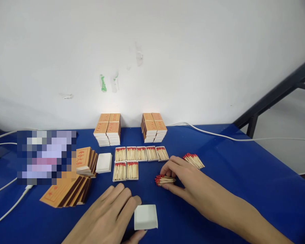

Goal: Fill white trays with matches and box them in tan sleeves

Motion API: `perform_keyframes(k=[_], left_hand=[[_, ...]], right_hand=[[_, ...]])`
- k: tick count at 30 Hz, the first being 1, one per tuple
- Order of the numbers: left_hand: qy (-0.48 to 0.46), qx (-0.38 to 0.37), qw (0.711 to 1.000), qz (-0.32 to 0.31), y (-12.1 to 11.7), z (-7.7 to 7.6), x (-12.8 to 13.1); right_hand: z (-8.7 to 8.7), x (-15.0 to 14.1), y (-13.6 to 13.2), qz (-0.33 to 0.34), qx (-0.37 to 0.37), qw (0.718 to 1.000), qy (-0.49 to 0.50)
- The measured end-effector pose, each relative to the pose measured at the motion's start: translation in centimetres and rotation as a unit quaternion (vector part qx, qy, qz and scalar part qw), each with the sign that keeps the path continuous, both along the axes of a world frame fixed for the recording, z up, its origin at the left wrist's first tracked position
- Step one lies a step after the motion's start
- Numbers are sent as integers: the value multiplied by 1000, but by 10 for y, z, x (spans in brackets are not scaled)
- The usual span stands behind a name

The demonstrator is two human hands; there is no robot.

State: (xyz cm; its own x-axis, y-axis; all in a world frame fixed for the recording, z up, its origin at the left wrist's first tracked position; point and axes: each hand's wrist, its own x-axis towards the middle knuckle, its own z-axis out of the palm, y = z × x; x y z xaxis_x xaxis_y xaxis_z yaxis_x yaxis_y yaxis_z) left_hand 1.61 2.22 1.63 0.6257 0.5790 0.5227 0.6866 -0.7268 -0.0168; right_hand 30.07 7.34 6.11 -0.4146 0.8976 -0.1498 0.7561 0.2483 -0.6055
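Near the front edge, my left hand (113, 210) is closed on a white matchbox tray (145, 217), thumb at its near edge and index finger at the far left corner. A bundle of red-headed matches (167, 180) is pinched between the thumb and fingers of my right hand (190, 178), low over the blue table. Just beyond that hand lies a loose pile of matches (194, 160). Two rows of filled matchbox trays (132, 170) sit ahead of my hands, heads pointing away. To their left is a plain white tray (104, 162), its inside not visible.
Two block-shaped stacks of orange matchboxes, a left stack (107, 130) and a right stack (154, 128), stand by the wall. Matchbox covers (66, 189) lean at the left beside a blurred-out object (45, 156). White cables (213, 135) cross the table (234, 169).
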Motion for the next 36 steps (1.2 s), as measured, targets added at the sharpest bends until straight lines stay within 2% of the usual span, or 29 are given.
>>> perform_keyframes(k=[5,12,21,30,36], left_hand=[[18,-2,1000,-3,-2,0,-1],[12,7,1000,-4,-2,-1,-4],[11,-26,1000,-12,-3,4,0],[5,-12,1000,-10,-2,8,0],[10,-41,999,-7,-2,8,1]], right_hand=[[3,-3,0,28,-4,1000,-14],[-4,2,-3,69,31,997,12],[-5,6,-2,27,-23,999,17],[-2,11,2,18,-12,1000,8],[7,16,2,14,-16,1000,20]])
